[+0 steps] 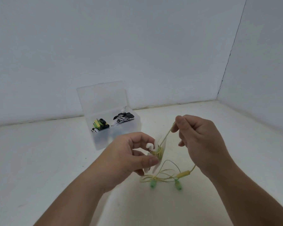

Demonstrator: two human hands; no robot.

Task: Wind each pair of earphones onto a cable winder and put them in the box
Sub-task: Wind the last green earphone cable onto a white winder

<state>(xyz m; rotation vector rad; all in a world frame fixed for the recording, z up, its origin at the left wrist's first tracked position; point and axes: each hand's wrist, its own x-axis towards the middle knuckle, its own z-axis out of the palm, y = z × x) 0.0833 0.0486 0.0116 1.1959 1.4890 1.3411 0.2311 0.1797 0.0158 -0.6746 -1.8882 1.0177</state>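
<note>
- The yellow earphones (184, 174) were partly wound on a white cable winder (155, 146), above the pale table (39, 160); their green earbuds (152, 185) showed blurred below.
- The left grip (129, 154) pinched the winder; the right grip (201, 141) pinched the taut cable.
- Behind, a translucent plastic box (103, 141), lid raised, held two wound sets side by side.

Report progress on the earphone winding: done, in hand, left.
Done: two wound pairs lie side by side in the open box. In hand: the left hand holds the white winder with yellow turns on it; the right hand pinches the yellow cable taut. Left: loose loops and green earbuds are unwound, then this pair goes into the box.
</note>
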